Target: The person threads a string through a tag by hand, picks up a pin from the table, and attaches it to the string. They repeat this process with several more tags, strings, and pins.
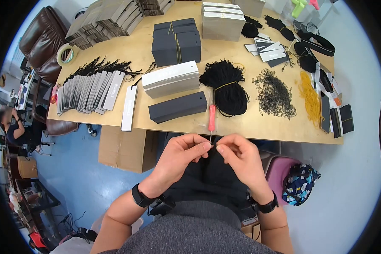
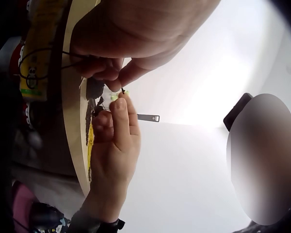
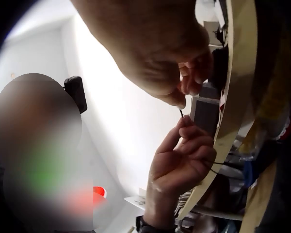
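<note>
Both hands meet just off the table's front edge in the head view. The left hand (image 1: 183,153) pinches one end of a small dark cord piece (image 1: 213,144) between thumb and forefinger. Pinching its other side is the right hand (image 1: 240,158). In the right wrist view the short black piece (image 3: 181,113) spans the two sets of fingertips. A black cord loop (image 2: 41,49) hangs by the left hand in the left wrist view. The red-handled tool (image 1: 211,118) lies at the table edge, its thin shaft pointing toward the fingers.
On the table (image 1: 241,129) are grey tags with cords (image 1: 91,93), a single tag (image 1: 129,108), dark card stacks (image 1: 178,107), white card stacks (image 1: 171,80), a black cord bundle (image 1: 230,91), black loops (image 1: 275,95) and yellow bands (image 1: 310,99). Another person (image 1: 19,127) sits at left.
</note>
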The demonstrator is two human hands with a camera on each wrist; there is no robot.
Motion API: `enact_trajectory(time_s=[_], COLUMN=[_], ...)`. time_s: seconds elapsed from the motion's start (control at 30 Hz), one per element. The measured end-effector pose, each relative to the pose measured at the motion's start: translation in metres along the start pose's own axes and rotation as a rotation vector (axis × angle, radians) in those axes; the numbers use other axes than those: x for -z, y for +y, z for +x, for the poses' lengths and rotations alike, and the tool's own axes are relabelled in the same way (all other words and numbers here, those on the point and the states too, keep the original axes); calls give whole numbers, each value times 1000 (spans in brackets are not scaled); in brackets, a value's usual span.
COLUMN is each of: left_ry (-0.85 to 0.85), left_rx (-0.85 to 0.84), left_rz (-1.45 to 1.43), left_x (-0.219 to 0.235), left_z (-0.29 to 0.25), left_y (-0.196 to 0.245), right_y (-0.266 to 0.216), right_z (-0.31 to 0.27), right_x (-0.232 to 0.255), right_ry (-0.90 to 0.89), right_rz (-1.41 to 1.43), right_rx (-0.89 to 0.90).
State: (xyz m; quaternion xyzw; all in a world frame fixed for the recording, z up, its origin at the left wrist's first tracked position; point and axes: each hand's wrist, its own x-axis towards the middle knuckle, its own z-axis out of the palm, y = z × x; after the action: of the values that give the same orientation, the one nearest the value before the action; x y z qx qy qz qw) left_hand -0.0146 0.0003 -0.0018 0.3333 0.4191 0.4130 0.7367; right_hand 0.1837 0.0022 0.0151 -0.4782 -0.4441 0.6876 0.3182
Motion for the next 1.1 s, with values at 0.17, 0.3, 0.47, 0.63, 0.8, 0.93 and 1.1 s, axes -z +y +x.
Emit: enact_trajectory(time_s=[0.17, 0.3, 0.47, 0.63, 0.8, 0.93, 1.1], left_ry=[-3, -1, 3, -76, 14, -78, -12], left_rx=[-3, -20, 12, 114, 48, 88, 1], left_rz=[11, 22, -29, -249, -193, -216, -321], left_x=[2, 1, 9, 12, 16, 13, -1], left_z=[0, 0, -4, -12, -6, -10, -7], left_y=[0, -1, -4, -4, -12, -3, -3], right_y=[-11, -7, -17, -12, -11, -12, -7], right_z=[-3, 7, 12, 18, 10, 11, 7], right_x=[-3, 2, 1, 1, 0, 1, -12], right_ry=[283, 228, 266, 357, 326, 342, 273], right_rz=[-749, -979, -1022, -1069, -899, -895, -985], right_rx=[718, 897, 981, 1033, 908, 880, 910])
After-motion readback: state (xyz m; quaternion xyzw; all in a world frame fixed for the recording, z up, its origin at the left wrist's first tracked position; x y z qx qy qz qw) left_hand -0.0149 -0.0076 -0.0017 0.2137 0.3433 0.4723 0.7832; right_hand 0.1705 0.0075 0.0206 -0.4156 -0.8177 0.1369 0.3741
